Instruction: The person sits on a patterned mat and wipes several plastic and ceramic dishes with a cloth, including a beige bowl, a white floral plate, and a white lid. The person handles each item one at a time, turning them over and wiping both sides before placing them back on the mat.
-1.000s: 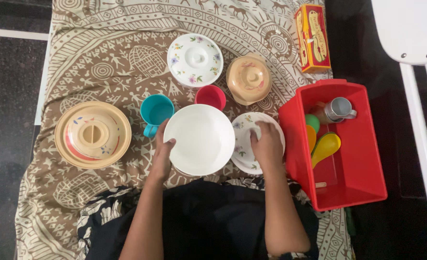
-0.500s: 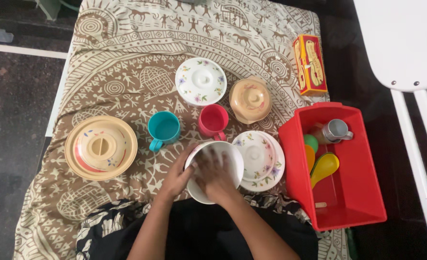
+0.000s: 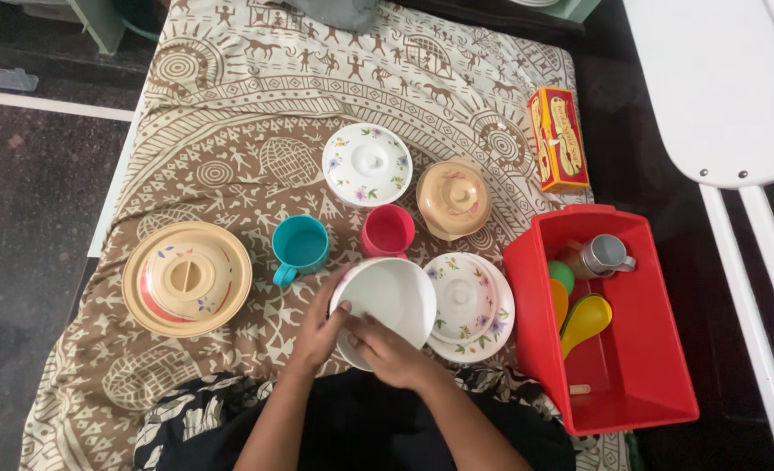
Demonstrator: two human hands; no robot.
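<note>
A white bowl (image 3: 390, 301) is tilted up in front of me, its inside facing the camera. My left hand (image 3: 320, 330) grips its left rim. My right hand (image 3: 387, 349) holds the bowl's lower edge, thumb on the rim. Just right of the bowl lies a floral lid on floral plates (image 3: 470, 305). Behind the bowl stand a teal mug (image 3: 300, 247) and a red cup (image 3: 387, 231).
A patterned brown cloth (image 3: 230, 131) covers the surface. On it sit a beige lidded dish (image 3: 186, 277), a white floral lid (image 3: 367, 163), a tan lidded bowl (image 3: 453, 199) and an orange box (image 3: 559, 138). A red tub (image 3: 631, 366) at right holds spoons and a steel cup.
My right hand left the floral lid, went into the bowl, then drew back to its near edge. The bowl has tipped up from flat, and the view has shifted down.
</note>
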